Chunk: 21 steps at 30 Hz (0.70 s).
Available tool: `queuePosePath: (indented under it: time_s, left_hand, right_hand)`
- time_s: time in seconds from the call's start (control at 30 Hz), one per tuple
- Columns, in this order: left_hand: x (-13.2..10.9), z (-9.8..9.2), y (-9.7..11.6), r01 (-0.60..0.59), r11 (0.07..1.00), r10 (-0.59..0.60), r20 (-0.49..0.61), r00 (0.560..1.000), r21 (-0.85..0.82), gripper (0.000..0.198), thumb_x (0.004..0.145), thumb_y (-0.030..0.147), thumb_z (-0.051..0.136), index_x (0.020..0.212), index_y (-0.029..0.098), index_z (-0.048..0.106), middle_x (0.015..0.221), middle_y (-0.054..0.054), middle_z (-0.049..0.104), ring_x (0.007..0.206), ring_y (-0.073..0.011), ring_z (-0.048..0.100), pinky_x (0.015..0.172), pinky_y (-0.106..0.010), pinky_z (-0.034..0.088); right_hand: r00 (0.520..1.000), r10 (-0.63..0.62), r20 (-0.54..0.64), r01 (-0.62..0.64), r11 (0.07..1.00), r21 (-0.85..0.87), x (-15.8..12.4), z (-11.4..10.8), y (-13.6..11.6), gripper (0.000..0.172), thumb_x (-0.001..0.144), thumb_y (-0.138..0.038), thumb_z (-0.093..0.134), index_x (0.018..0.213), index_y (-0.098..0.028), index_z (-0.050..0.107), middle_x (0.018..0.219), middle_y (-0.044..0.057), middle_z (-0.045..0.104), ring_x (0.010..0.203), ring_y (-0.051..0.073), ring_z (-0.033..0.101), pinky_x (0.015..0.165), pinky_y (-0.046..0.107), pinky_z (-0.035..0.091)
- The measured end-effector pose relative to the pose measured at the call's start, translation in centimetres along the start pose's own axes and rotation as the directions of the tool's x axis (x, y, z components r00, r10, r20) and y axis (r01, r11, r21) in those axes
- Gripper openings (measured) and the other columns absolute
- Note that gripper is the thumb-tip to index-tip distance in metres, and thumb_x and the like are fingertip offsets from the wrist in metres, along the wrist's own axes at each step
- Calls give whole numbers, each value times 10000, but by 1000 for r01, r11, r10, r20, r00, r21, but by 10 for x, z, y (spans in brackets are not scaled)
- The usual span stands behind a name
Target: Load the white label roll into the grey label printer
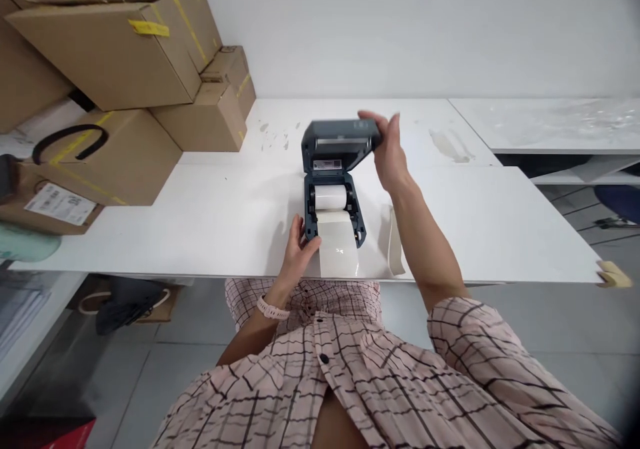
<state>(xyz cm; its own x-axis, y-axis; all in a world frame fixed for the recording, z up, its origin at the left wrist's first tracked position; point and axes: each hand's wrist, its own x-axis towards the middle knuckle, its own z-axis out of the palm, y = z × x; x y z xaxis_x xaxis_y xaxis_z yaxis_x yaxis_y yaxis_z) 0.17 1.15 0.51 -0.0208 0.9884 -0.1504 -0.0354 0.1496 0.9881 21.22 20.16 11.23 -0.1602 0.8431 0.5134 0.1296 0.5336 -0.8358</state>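
Note:
A dark grey label printer [334, 217] sits on the white table [500, 229] with its lid [340, 143] swung up. Inside lies a white label roll [331, 197], and a strip of labels [339, 249] runs out toward the table's front edge. My right hand [385, 149] grips the raised lid at its upper right corner. My left hand [300, 245] rests against the printer's front left corner, its fingers curled on the casing beside the strip. A second loose strip [396, 242] lies to the right of the printer, partly behind my right forearm.
Several cardboard boxes [125, 49] are stacked at the table's left end, one bearing a black strap [70, 139]. A second white table [550, 125] stands at the back right. A yellowish scrap [614, 274] sits at the front right corner. A bag [127, 302] lies on the floor below.

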Motion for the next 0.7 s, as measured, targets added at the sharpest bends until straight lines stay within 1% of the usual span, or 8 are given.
queuePosePath:
  time_s: [0.1,0.17,0.23,0.27,0.33,0.43,0.53,0.7]
  left_hand:
    - [4,-6,0,-26,997,21,-68,997,-71,895,925,771,453,1665,380,137,1774,-43,177,1622,-304,237,1290,-476,327]
    - [8,-6,6,-68,995,60,-104,993,-78,850,941,769,413,1659,400,147,1777,-22,167,1630,-283,214,1306,-476,293]
    - [13,-3,14,-89,994,82,-119,990,-56,850,940,740,472,1655,416,146,1786,8,114,1647,-264,143,1325,-473,248]
    - [15,0,17,-81,996,75,-116,990,-46,874,929,721,524,1655,415,146,1788,16,88,1651,-263,111,1329,-469,238]
    - [19,6,21,-34,998,29,-91,995,-61,952,893,682,627,1661,386,149,1788,0,86,1651,-286,112,1321,-465,273]
    - [23,11,21,49,989,-58,-58,997,-139,1029,856,627,710,1668,326,153,1758,-78,231,1607,-341,274,1275,-490,372]
    - [23,11,17,54,986,-63,-52,997,-159,1089,834,584,756,1673,286,128,1709,-124,348,1556,-357,381,1261,-509,390]
    - [22,12,11,-15,989,1,-96,995,-150,1073,784,603,794,1640,268,241,1657,-158,431,1496,-375,466,1211,-523,446]
  right_hand:
    - [998,51,38,-49,997,-55,-78,5,-14,671,1003,-780,200,1296,-401,670,1468,-28,622,1489,275,476,1279,560,330]
    - [992,114,63,-106,988,-116,-119,11,-15,542,1013,-730,340,1300,-411,671,1571,-43,535,1567,264,355,1325,546,238]
    - [971,235,39,-230,969,-92,-145,17,-11,533,997,-696,451,1446,-429,559,1690,-49,379,1614,260,251,1342,552,180]
    - [953,303,12,-302,952,-44,-153,20,-7,604,982,-688,499,1531,-439,455,1734,-49,289,1627,262,214,1340,566,176]
    - [905,425,-28,-422,903,78,-160,23,1,824,928,-678,605,1631,-446,242,1768,-30,181,1633,280,199,1322,601,219]
    - [838,544,45,-540,815,211,-159,24,12,1069,845,-676,701,1672,-390,87,1731,63,302,1570,333,362,1258,643,354]
    - [804,582,123,-592,764,257,-159,23,17,1123,828,-666,707,1682,-332,60,1663,113,430,1461,352,521,1209,639,440]
    - [815,576,72,-571,773,276,-163,25,16,1094,798,-623,758,1667,-326,163,1607,97,515,1425,346,559,1199,613,463]
